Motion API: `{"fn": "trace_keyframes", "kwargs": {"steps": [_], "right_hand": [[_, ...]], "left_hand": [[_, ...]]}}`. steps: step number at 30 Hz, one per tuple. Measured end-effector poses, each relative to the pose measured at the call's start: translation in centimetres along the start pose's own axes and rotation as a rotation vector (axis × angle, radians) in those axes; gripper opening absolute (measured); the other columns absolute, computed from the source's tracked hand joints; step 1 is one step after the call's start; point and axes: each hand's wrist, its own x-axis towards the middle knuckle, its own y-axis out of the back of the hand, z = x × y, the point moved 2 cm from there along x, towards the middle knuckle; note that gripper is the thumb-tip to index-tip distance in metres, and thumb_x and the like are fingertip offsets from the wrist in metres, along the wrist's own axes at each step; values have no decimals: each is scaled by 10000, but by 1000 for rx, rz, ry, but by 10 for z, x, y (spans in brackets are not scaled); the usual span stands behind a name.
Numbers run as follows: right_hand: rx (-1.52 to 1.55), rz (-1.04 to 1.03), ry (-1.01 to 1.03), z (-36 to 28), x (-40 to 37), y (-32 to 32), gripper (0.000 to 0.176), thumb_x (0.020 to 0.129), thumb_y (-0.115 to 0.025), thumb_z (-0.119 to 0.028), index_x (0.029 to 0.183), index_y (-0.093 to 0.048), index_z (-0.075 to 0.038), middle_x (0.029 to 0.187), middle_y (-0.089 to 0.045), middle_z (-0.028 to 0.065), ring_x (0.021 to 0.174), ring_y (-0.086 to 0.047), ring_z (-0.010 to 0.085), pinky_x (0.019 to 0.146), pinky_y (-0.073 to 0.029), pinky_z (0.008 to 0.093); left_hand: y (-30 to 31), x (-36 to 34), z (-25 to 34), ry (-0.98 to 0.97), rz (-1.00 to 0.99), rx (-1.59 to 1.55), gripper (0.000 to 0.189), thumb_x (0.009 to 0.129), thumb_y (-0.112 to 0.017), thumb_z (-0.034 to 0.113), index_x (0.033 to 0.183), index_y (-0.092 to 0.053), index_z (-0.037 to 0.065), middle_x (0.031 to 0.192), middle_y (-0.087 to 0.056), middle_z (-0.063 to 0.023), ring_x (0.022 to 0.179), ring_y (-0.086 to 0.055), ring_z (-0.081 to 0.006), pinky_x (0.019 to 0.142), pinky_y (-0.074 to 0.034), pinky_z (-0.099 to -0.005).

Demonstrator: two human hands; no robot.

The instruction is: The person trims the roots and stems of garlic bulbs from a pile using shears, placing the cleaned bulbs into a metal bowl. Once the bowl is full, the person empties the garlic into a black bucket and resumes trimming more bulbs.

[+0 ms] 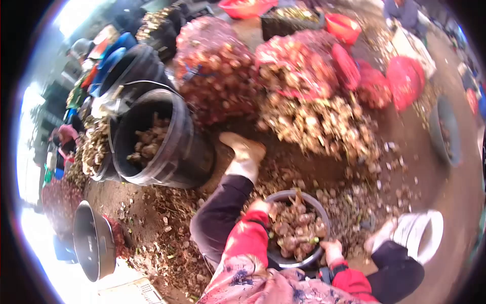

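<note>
White bucket (406,234), mesh sacks (215,71) (reddish, bulging)

No words or numbers can be read here. A pale, flat, box-shaped thing (121,295) sits well to the left of the left hand (260,206), which is at the rim of a round grey bowl (323,207). Small dark marks (151,292) run along its side nearer that hand, too blurry to tell if they are letters.

Red sleeves (246,238) showed beside the basin (322,209); below it, a pink, dark-blotched garment (240,285); either side, dark trousers (221,205); upper left, a white ankle covering (243,168).
</note>
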Motion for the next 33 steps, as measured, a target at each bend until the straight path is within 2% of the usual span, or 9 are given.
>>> {"fn": "trace_keyframes", "kwargs": {"steps": [5,7,13,15,18,21,23,27,33], "right_hand": [[-137,124,194,-65,46,2,338,625,-759,29,919,-603,-28,794,-611,51,659,-582,202,608,-497,368],[72,105,284,-141,38,-27,303,633,-719,26,915,-615,-8,794,-614,24,690,-571,168,627,-481,327],[254,-296,921,-401,-68,-169,225,713,-655,38,892,-571,-69,720,-538,-41,635,-511,75,560,-434,256],[212,-396,983,-456,-137,-227,193,720,-648,45,798,-539,-94,684,-492,-70,605,-469,54,546,-409,235],[222,-344,1280,-491,-151,-314,174,733,-652,35,731,-542,-99,662,-494,-70,602,-459,42,542,-405,228],[328,-385,1556,-499,-191,-407,93,747,-663,7,774,-617,-68,683,-584,-16,640,-536,86,592,-442,258],[153,-275,1844,-497,-215,-440,125,731,-685,-23,845,-651,-65,725,-634,64,684,-609,202,649,-474,319],[-170,-310,1852,-490,-185,-495,285,655,-767,-111,908,-638,-79,800,-612,71,653,-574,262,648,-472,342],[462,-621,1415,-527,-169,-471,230,770,-625,99,798,-536,-112,739,-456,-87,619,-418,41,573,-386,201]], "left_hand": [[46,-15,29,-43,120,-90,666,870,-451,586,1138,-642,6,1111,-643,-236,1046,-618,-366,919,-453,-404],[74,41,30,-428,244,26,600,910,-421,524,1105,-649,4,961,-683,-216,855,-666,-339,790,-497,-428],[366,-117,95,-941,432,-736,520,908,-489,468,995,-660,-15,842,-650,-209,852,-612,-234,789,-462,-395],[429,-191,85,-1182,274,-1129,353,924,-566,370,1078,-641,62,942,-660,-47,830,-578,-159,787,-475,-349],[513,-207,10,-1258,1075,-623,370,943,-538,264,1205,-568,5,1162,-615,-136,1074,-569,-242,918,-459,-338],[523,-189,-80,-838,1870,209,394,879,-526,9,1269,-524,61,1254,-541,-214,1106,-566,-376,905,-486,-414],[511,-143,-138,-732,1894,119,403,876,-531,4,1270,-525,88,1244,-538,-208,1094,-557,-406,869,-505,-412],[459,-79,-191,-1011,1059,-1206,446,938,-597,180,1343,-473,40,1218,-561,-63,1087,-545,-158,940,-430,-264],[421,-127,-151,-815,1227,-612,417,949,-563,327,1257,-571,47,1182,-628,-159,1117,-588,-272,971,-430,-332]]}}
